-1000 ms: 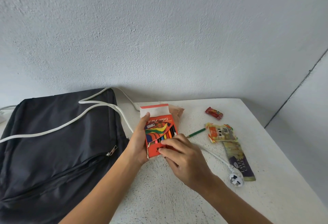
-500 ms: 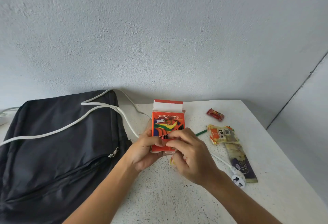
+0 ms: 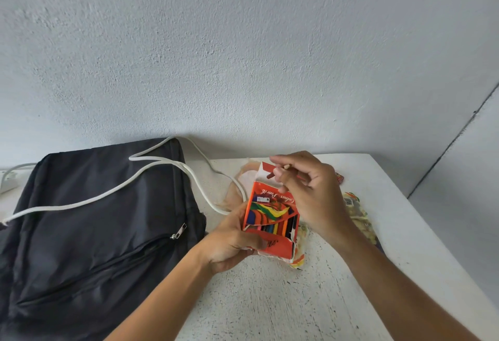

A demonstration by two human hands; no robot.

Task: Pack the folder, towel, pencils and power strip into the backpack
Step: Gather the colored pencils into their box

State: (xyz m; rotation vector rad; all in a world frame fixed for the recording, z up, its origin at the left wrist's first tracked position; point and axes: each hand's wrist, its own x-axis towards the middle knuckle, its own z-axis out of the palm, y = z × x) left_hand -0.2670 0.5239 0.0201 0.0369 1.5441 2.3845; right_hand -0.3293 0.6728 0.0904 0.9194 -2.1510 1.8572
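My left hand (image 3: 232, 243) holds an orange colour pencil box (image 3: 270, 219) upright above the table, its top flap open and several pencils showing through the window. My right hand (image 3: 310, 195) is above the box mouth, fingers pinched on a red pencil (image 3: 272, 174) at the opening. A black backpack (image 3: 89, 232) lies flat on the left, its zipper shut. The white power strip cord (image 3: 151, 176) runs across the backpack; the strip itself (image 3: 8, 181) peeks in at the far left edge. A beige cloth (image 3: 237, 192) lies behind the box.
Snack packets (image 3: 359, 216) and a small red wrapper (image 3: 340, 178) lie on the white speckled table (image 3: 270, 300) to the right, partly hidden by my right arm. A textured wall rises behind. The table's right edge drops off near the corner.
My right hand has risen from the front of the box to its open top, now pinching a red pencil. The box sits a little higher and more tilted in my left hand.
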